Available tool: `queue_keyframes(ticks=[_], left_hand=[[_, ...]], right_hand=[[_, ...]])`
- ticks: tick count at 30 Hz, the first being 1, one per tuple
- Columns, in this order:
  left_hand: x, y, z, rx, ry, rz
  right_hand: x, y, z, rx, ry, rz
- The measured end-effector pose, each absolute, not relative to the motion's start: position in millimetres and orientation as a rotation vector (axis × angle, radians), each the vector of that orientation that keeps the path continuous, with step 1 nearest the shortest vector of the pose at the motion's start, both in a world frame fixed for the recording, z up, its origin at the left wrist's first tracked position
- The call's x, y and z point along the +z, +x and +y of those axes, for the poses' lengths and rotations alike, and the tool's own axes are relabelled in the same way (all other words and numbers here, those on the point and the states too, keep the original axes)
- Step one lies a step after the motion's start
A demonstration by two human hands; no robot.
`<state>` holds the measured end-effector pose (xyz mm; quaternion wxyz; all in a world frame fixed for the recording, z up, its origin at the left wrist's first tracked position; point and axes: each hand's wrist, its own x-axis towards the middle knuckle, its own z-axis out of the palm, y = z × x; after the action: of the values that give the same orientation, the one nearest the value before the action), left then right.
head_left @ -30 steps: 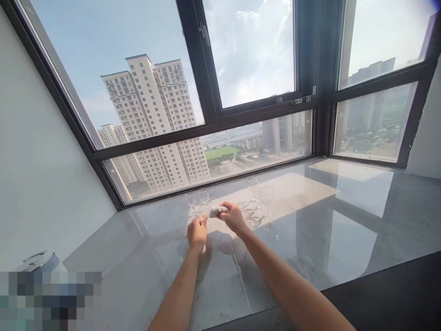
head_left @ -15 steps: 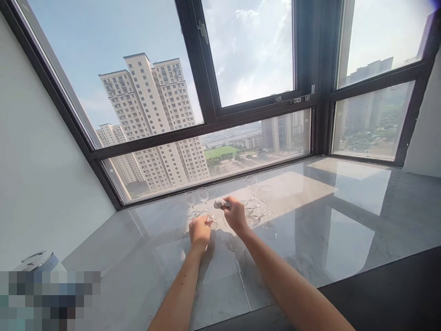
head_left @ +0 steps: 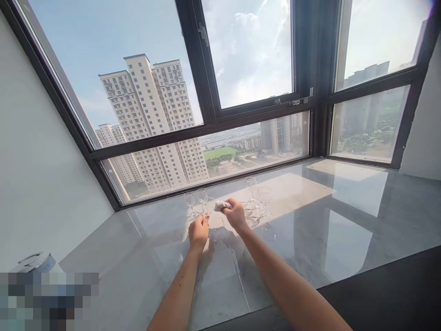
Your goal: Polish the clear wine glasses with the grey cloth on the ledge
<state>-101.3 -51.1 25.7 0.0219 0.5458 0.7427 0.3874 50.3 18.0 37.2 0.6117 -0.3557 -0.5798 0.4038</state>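
Note:
My left hand [head_left: 199, 232] is closed, its fingertips pinching a small clear stemmed glass [head_left: 207, 204] low down. The glass is tilted and its outline is faint against the bright sill. Close by on the right, my right hand [head_left: 236, 215] grips a bunched white cloth [head_left: 221, 206], which sticks out past the fingers toward the glass. Whether cloth and glass touch I cannot tell. Behind my left hand stand two clear stemmed glasses, a left one [head_left: 188, 199] and a right one [head_left: 201, 195]. Beyond my right hand are a far glass [head_left: 251, 183] and a nearer, wider glass [head_left: 264, 195].
A glossy grey tiled sill [head_left: 144, 271] carries the glasses and reflects the sunlight. Dark window frames [head_left: 220, 123] rise behind it, with tall buildings outside. A white lidded container [head_left: 34, 262] stands at the lower left, partly blurred out. A pale wall [head_left: 41, 151] closes the left side.
The glass in my left hand now shows its bowl up and to the right of my fingers. My right hand keeps the cloth in nearly the same place.

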Motion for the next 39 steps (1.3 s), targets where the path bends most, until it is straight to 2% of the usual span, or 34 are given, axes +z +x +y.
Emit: queue_keyframes(ticks=[6, 14, 17, 21, 29, 35, 39], left_hand=[[25, -104, -52, 0.914, 1.844, 2.513], [14, -105, -47, 0.937, 2.185, 2.391], [16, -108, -46, 1.105, 2.150, 2.360], [19, -112, -47, 1.354, 1.996, 2.300], [24, -109, -50, 1.146, 1.656, 2.457], [25, -104, -52, 0.870, 1.901, 2.465], [25, -103, -50, 0.884, 2.020, 2.470]], right_hand=[[42, 51, 15, 1.007, -0.784, -1.354], [43, 55, 1, 0.417, -0.771, -1.856], [44, 60, 10, 0.504, -0.860, -1.673], [43, 61, 20, 0.828, -0.901, -1.386], [40, 50, 15, 1.079, -0.722, -1.433], [44, 50, 9, 0.968, -0.664, -1.511], [50, 56, 7, 0.787, -0.774, -1.453]])
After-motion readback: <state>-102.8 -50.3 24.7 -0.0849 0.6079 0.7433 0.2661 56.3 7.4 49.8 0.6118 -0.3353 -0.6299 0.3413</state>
